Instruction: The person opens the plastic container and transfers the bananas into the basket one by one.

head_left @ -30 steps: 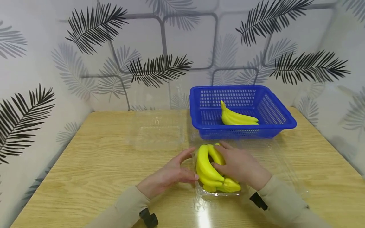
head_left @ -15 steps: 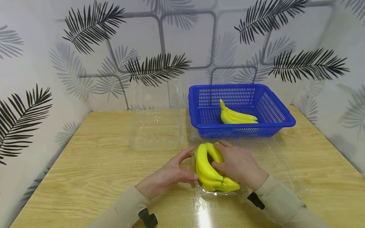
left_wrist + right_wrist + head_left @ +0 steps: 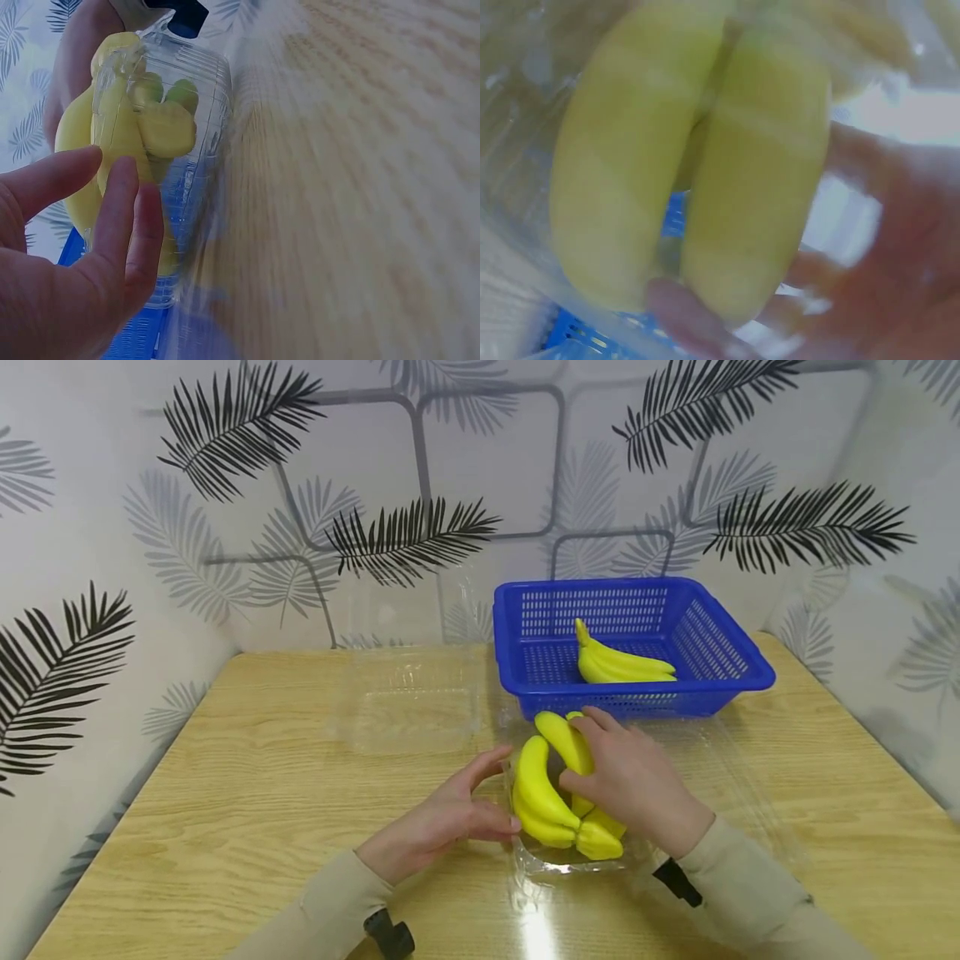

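Note:
A yellow banana bunch (image 3: 551,785) sits in a clear plastic tray (image 3: 577,864) near the table's front. My right hand (image 3: 633,781) grips the bunch from the right, fingers over its top and thumb on its side; the far end is tilted up. The right wrist view shows the bananas (image 3: 697,157) close up with my fingers (image 3: 705,315) curled under them. My left hand (image 3: 442,818) touches the tray's left wall with straight fingers (image 3: 127,217), the bunch (image 3: 112,127) showing through the plastic.
A blue basket (image 3: 720,647) behind the tray holds a second banana bunch (image 3: 618,664). Another clear plastic container (image 3: 412,702) lies open at the back left of the wooden table (image 3: 240,793). Patterned walls enclose the table on three sides.
My right hand has tipped the far end of the bunch upward, toward the basket. The left hand has stayed at the tray's left wall.

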A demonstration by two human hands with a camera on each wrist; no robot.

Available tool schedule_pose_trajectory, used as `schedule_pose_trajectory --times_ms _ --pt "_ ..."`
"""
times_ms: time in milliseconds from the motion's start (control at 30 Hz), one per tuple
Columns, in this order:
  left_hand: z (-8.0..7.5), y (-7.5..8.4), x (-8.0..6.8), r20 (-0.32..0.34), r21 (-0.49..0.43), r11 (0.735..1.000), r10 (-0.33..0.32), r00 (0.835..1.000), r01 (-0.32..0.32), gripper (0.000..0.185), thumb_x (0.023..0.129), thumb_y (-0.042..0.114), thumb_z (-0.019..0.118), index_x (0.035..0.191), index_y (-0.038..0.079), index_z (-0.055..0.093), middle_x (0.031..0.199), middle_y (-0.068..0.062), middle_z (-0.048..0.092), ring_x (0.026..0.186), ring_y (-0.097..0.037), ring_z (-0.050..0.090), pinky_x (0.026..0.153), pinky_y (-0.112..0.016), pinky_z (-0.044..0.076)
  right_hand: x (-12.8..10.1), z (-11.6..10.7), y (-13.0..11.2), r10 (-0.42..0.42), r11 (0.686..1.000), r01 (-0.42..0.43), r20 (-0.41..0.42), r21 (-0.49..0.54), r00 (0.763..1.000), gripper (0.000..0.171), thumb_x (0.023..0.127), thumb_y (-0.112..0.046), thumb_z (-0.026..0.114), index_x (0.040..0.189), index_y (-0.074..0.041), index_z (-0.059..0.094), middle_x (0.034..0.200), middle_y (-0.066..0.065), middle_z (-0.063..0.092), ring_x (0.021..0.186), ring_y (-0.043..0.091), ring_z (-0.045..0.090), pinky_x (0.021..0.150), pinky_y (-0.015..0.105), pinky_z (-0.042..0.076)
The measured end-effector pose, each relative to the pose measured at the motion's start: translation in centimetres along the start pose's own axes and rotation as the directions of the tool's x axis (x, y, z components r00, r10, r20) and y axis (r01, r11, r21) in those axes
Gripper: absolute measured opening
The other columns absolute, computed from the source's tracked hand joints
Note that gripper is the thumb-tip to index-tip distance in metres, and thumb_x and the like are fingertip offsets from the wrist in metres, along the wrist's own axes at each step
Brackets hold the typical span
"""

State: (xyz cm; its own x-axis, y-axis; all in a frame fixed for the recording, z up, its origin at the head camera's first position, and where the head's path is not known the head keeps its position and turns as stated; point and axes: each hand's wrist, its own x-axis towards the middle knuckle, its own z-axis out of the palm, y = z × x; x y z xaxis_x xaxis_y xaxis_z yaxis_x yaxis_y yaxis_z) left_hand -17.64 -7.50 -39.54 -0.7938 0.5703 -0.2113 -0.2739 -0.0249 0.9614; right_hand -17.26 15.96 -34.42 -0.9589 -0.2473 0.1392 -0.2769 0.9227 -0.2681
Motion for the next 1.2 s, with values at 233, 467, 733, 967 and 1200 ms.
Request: schedule_pose_trajectory --times_ms 233,467,733,967,1200 --pt "0.1 -0.2 0.1 0.022 -0.009 1.000 0.014 1.000 -0.014 0.094 0.080 -0.008 0.071 0.157 0.019 0.024 0.160 -0.015 0.011 0.080 -0.025 0.068 0.084 -0.041 0.056 -0.2 -0.9 -0.1 -0.021 1.000 0.020 -0.068 -0.016 0.997 0.065 0.083 -0.035 0.070 0.138 -0.003 0.053 0.146 0.022 0.044 0.101 0.046 0.058 0.079 0.057 0.051" --pt "0.2 -0.1 0.0 0.026 -0.018 1.000 0.020 0.999 -0.019 0.094 0.080 -0.009 0.070 0.157 0.018 0.023 0.160 -0.016 0.009 0.079 -0.025 0.068 0.084 -0.043 0.056 -0.7 -2.2 -0.2 -0.040 0.999 0.037 -0.102 -0.032 0.994 0.062 0.082 -0.034 0.069 0.136 -0.006 0.055 0.143 0.020 0.047 0.090 0.038 0.059 0.063 0.044 0.051" --pt "0.4 -0.1 0.1 0.018 -0.010 1.000 0.029 0.999 -0.029 0.093 0.082 -0.007 0.070 0.157 0.019 0.021 0.161 -0.015 0.008 0.079 -0.029 0.069 0.082 -0.045 0.057 -1.5 -3.4 -0.1 -0.044 0.999 0.042 -0.108 -0.023 0.993 0.062 0.082 -0.033 0.068 0.136 -0.006 0.055 0.140 0.020 0.050 0.088 0.036 0.059 0.062 0.041 0.049" --pt "0.3 -0.3 0.2 0.000 -0.021 0.998 0.052 0.999 -0.052 0.090 0.084 -0.008 0.068 0.157 0.019 0.023 0.161 -0.015 0.008 0.078 -0.028 0.067 0.081 -0.045 0.057 -1.9 -4.1 0.0 -0.056 0.998 0.055 -0.105 -0.004 0.993 0.061 0.083 -0.033 0.067 0.137 -0.010 0.053 0.140 0.014 0.051 0.084 0.028 0.058 0.061 0.036 0.046" --pt "0.5 -0.4 0.3 -0.010 -0.024 0.998 0.060 0.998 -0.060 0.090 0.083 -0.007 0.068 0.157 0.017 0.022 0.161 -0.016 0.009 0.077 -0.027 0.067 0.080 -0.045 0.058 -2.3 -4.6 0.3 -0.068 0.997 0.071 -0.099 0.027 0.993 0.062 0.082 -0.033 0.068 0.138 -0.012 0.053 0.141 0.011 0.051 0.082 0.023 0.056 0.063 0.034 0.045"
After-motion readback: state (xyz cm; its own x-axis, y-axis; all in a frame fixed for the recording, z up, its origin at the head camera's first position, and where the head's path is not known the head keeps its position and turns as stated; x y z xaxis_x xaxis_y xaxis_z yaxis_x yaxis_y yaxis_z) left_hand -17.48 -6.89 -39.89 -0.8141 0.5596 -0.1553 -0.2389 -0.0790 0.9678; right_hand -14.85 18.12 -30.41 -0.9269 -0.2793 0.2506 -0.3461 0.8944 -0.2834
